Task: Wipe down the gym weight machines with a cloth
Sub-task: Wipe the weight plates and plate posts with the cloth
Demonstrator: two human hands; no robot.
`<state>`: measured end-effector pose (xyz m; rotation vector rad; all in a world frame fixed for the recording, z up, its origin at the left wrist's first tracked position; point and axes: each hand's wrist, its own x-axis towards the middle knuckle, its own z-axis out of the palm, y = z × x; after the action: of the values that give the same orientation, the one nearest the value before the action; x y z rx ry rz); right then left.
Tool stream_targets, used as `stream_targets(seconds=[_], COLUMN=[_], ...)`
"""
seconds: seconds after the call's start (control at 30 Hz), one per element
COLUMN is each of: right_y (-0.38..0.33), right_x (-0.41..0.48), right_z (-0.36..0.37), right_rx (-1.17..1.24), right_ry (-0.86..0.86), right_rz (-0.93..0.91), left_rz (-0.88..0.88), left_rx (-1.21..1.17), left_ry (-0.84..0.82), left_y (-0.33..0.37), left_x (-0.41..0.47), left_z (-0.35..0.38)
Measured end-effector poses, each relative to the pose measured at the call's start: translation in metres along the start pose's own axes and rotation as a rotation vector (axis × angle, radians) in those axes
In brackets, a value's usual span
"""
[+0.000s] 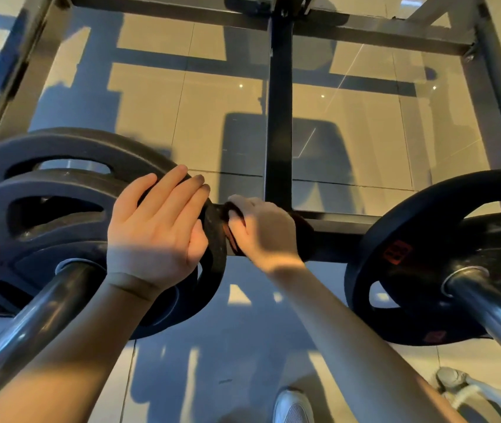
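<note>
Right hand (261,232) curls round a dark cloth (305,238) at the centre of the frame, knuckles up, and presses it against the edge of the front weight plate (44,227), close to the black crossbar (339,227). Most of the cloth is hidden under the palm. Only a reddish-brown fold shows between the fingers on the hand's left side, and a dark bulge shows on its right side. Whether the cloth also touches the crossbar cannot be told.

Just left of it, the left hand (157,230) lies flat with straight fingers on the same plate's upper rim, covering part of it and gripping nothing. Its thumb is just beside the cloth.

A larger plate (60,145) behind is cut off by the left edge, and the right plate (426,227) by the right edge. Their red labels are too blurred to read. The left steel sleeve (29,325) and the right steel sleeve (496,315) run out of the lower corners. A white shoe (293,407) is cropped at the bottom edge, and the grey shape (454,380) at lower right is hard to make out.
</note>
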<state>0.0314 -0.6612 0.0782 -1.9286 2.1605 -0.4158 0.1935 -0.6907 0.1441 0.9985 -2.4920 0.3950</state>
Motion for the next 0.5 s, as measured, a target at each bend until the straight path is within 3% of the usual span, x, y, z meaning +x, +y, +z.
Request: stream_targets(seconds=[0.17,0.33,0.5], right_y=[0.06,0.042,0.021], right_x=[-0.037,-0.034,-0.029], right_z=[0.003,0.025,0.041], right_rx=[-0.135,-0.232,-0.234], right_ry=[0.276,0.477,0.357], right_rz=[-0.173,0.058,-0.207], left_rz=[0.015,0.012,0.02], left_rx=[-0.006,-0.012,0.002], left_ry=[0.007,0.044,0.04], left_y=[-0.003,-0.002,-0.002], left_x=[-0.001,-0.002,-0.002], left_z=[0.002,0.004,0.003])
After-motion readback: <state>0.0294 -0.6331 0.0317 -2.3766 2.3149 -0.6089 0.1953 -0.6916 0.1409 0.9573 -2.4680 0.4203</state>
